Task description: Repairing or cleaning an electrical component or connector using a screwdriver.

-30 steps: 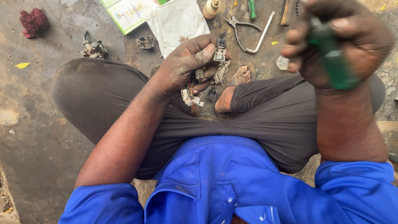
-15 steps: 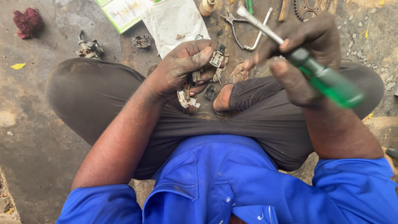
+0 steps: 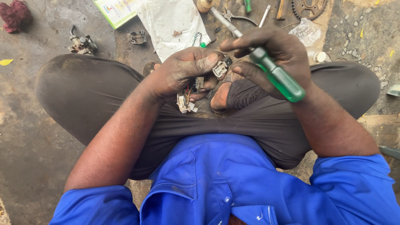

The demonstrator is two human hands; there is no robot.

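1. The left hand (image 3: pixel 187 73) is clenched around a small wiring bundle, thumb pressing a pale plastic connector (image 3: pixel 219 69) up at the fingertips — pinned there, it seems, so the part faces the tool.
2. More connectors (image 3: pixel 183 103) and red wires hang below the palm, over the crossed legs; the bundle sits in the lap, not on the floor.
3. The right hand (image 3: pixel 273 54) grasps a screwdriver (image 3: pixel 275 75) by its green handle. The metal shaft points up and away to the left, its tip above the connector and not touching it.
4. The grip is near the front of the handle, which suits fine steering rather than force.
5. The person sits cross-legged on a stained concrete floor (image 3: pixel 33 141), so the lap serves as a rest for both forearms.
6. Spare things lie within reach ahead: a white sheet (image 3: pixel 171 25), pliers (image 3: pixel 235 16), a sprocket (image 3: pixel 309 7), a small metal part (image 3: pixel 81 43) at the left, a red rag (image 3: pixel 14 14) in the corner.
7. Their spread — fanned just beyond the knees — looks like a working layout.
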